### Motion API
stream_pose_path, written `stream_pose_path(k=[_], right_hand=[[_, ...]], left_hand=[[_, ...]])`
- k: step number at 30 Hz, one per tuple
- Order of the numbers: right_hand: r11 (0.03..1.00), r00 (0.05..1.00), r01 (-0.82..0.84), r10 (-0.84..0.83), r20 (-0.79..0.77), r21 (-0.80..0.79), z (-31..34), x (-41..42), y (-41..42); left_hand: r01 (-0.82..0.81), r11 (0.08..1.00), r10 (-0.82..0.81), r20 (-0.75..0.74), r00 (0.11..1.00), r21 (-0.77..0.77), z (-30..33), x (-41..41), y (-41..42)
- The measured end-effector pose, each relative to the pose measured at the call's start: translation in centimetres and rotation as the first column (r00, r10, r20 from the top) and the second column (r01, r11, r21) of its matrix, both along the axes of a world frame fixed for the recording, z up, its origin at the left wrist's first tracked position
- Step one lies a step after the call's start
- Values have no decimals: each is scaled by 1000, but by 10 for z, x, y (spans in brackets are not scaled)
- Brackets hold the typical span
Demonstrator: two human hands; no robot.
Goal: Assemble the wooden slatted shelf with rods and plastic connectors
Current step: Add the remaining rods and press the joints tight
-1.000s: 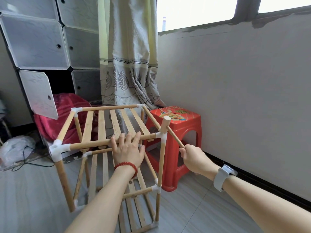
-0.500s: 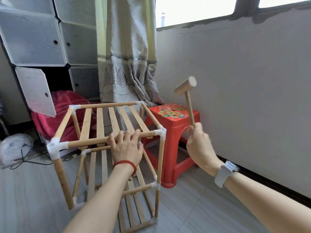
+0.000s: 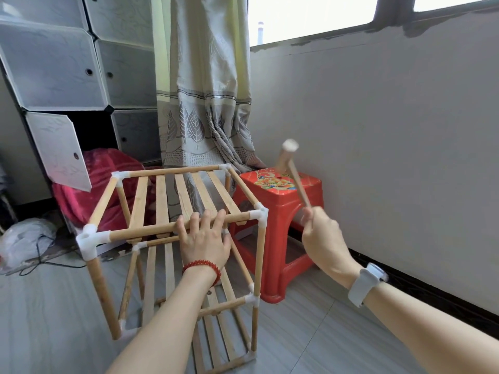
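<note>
Shelf frame (image 3: 172,238) stands on floor at 6 o'clock, light and wobbly at push-fit joints: left hand (image 3: 204,242) rests fingers over front top rod (image 3: 151,231), right hand (image 3: 321,236) grips wooden mallet (image 3: 293,171) by handle end, raised approx. 1 o'clock of front-right connector (image 3: 260,215).

Wooden mallet (image 3: 290,157) in the right hand (image 3: 322,236), from the corner connector (image 3: 260,211) to raised above.

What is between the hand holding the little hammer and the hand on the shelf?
In the head view, the shelf's white corner connector and the upright rod below it stand between the left hand and the right hand; the red stool sits behind them.
</note>
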State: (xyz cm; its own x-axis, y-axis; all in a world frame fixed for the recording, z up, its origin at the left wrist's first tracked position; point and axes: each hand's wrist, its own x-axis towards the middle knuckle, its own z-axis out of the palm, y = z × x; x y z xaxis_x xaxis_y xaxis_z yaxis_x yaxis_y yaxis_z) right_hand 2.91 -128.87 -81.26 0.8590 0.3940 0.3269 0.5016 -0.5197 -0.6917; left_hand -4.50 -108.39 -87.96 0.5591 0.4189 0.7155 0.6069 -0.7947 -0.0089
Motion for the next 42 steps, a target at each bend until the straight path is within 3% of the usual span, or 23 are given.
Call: stream_pose_path(k=[2, 4, 5, 6, 9, 10, 12, 14, 18, 19, 21, 22, 26, 28, 30, 32, 33, 35, 38, 42], right_hand=[[999, 999, -31, 31, -13, -18, -2, 0, 1], [958, 989, -87, 50, -140, -274, -10, -3, 0], [954, 992, -68, 33, -126, -291, -9, -1, 0], [960, 996, -42, 18, -88, -277, -6, 4, 0], [998, 999, 6, -8, 34, 58, 8, 4, 0], [998, 1000, -12, 11, 18, 58, 7, 2, 1], [980, 989, -61, 34, -140, -192, -10, -1, 4], [944, 989, -50, 2, -147, -325, -15, 3, 4], [998, 999, -27, 28, 17, -59, -3, 4, 0], [993, 998, -56, 55, -11, -107, -6, 1, -1], [928, 992, -111, 81, -100, -355, -21, 1, -2], [918, 993, -102, 70, -98, -383, -24, 4, -3], [979, 994, -103, 106, 8, -175, -10, 13, -1], [980, 986, -168, 166, -27, -104, -10, 13, 1], [975, 974, -160, 181, -136, 153, -22, 29, 3], [924, 902, 2, 164, -400, 383, -33, 55, 10], [928, 859, 69, 132, -495, 367, -43, 67, 15], [952, 834, 81, 98, -543, 297, -65, 86, 27], [960, 797, 53, 125, -591, 275, -99, 100, 40], [985, 802, 70, 38, -597, 157, -140, 113, 17]], left_hand=[[-4, 1000, 4, -1, 1000, -2, -1, -1, 1], [-8, 1000, 8, -11, 1000, -9, -2, -3, 0], [-10, 1000, 10, -15, 1000, -13, -2, -3, -1], [-10, 1000, 10, -21, 1000, -13, -1, -3, -2], [-16, 1000, 16, -34, 999, -9, 2, -1, 0], [-21, 1000, 21, -43, 999, -19, 2, -2, 0], [-31, 999, 29, -59, 998, -30, 2, -4, -1], [-30, 999, 27, -69, 997, -39, 2, -5, -3], [-24, 999, 20, -76, 997, -42, 5, -4, -4], [-24, 999, 20, -81, 996, -45, 5, -5, -4], [-20, 999, 15, -92, 996, -51, 3, -7, -5], [-17, 998, 11, -97, 995, -61, 3, -8, -6], [-8, 980, -20, -143, 989, -196, 15, -6, -10], [23, 954, -45, -65, 997, -299, 22, -6, -11], [73, 937, -60, 47, 997, -341, 24, -8, -12], [84, 948, -65, 71, 995, -307, 23, -4, -15], [99, 962, -83, 73, 994, -254, 19, -1, -21], [211, 973, -201, 109, 974, -93, 11, 8, -32], [442, 891, -449, 59, 892, 102, -8, 24, -41], [580, 815, -579, -59, 813, 4, -56, 34, -51]])
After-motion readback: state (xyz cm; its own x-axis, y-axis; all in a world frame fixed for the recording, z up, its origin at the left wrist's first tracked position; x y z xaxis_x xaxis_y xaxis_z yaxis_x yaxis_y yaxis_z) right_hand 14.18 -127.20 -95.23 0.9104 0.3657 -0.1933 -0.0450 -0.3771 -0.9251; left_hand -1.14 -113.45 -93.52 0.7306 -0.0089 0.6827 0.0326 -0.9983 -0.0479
